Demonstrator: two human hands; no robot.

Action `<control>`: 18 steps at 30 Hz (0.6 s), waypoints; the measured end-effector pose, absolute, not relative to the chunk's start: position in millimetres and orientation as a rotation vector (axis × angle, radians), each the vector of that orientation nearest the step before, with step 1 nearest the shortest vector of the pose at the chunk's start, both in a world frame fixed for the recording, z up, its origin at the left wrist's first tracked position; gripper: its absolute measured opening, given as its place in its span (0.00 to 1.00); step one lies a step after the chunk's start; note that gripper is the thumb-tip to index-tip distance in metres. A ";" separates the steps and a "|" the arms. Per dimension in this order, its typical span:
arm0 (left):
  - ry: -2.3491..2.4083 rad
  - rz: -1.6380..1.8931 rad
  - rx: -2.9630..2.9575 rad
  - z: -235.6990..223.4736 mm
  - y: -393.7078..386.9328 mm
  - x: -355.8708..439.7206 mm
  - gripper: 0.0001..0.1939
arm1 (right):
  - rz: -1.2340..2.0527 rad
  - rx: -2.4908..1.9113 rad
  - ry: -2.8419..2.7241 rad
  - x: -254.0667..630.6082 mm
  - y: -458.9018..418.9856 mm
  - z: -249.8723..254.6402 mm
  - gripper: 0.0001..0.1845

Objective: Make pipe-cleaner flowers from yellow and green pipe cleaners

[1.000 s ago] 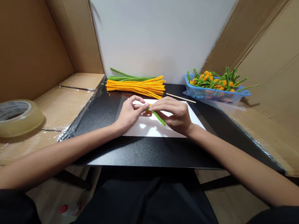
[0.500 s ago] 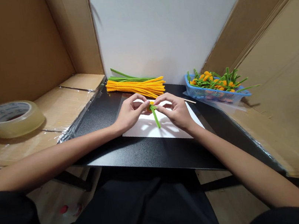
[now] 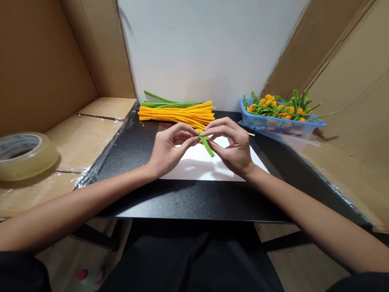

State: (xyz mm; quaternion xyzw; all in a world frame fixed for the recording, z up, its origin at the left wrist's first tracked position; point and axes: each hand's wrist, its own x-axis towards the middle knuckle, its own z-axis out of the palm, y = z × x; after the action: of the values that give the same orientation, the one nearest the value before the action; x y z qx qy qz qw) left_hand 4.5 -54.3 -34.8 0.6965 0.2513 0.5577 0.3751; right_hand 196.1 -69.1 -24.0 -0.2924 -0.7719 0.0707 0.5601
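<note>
My left hand (image 3: pixel 170 148) and my right hand (image 3: pixel 232 147) meet above a white sheet of paper (image 3: pixel 197 166) on the black table (image 3: pixel 188 200). Both pinch a short green pipe cleaner piece (image 3: pixel 206 146) with a bit of orange at its top end. The green stem hangs down and to the right between the fingertips. Behind the hands lies a bundle of orange pipe cleaners (image 3: pixel 178 112) with a few green pipe cleaners (image 3: pixel 164 101) along its far side.
A blue basket (image 3: pixel 279 125) filled with orange-and-green pieces stands at the right. A thin wooden stick (image 3: pixel 250 133) pokes out behind my right hand. A roll of clear tape (image 3: pixel 14 154) rests on the cardboard ledge at left. Cardboard walls close in both sides.
Both hands have lifted off the paper with the green piece. The stem swung from lying on the sheet to hanging between the fingertips, and the fingers shifted their pinch.
</note>
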 end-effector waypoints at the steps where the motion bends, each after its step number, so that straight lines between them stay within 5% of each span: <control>1: 0.655 1.439 1.822 -34.5 -55.3 4.4 0.16 | 0.088 -0.679 -1.828 196.0 -71.2 -23.2 0.04; 8: 0.593 1.522 2.089 -33.5 -57.8 1.7 0.12 | -0.186 -0.515 -1.908 195.9 -79.9 -18.7 0.09; 18: 0.541 1.587 2.263 -28.0 -58.5 -0.3 0.05 | -0.006 -0.534 -1.877 196.8 -80.1 -19.9 0.08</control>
State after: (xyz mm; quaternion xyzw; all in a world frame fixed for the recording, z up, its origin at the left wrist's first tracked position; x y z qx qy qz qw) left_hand -0.3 -58.5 -28.0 0.7929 0.1897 0.5560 0.1620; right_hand 196.8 -80.1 -19.9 -0.2264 -0.7966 -0.0026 0.5605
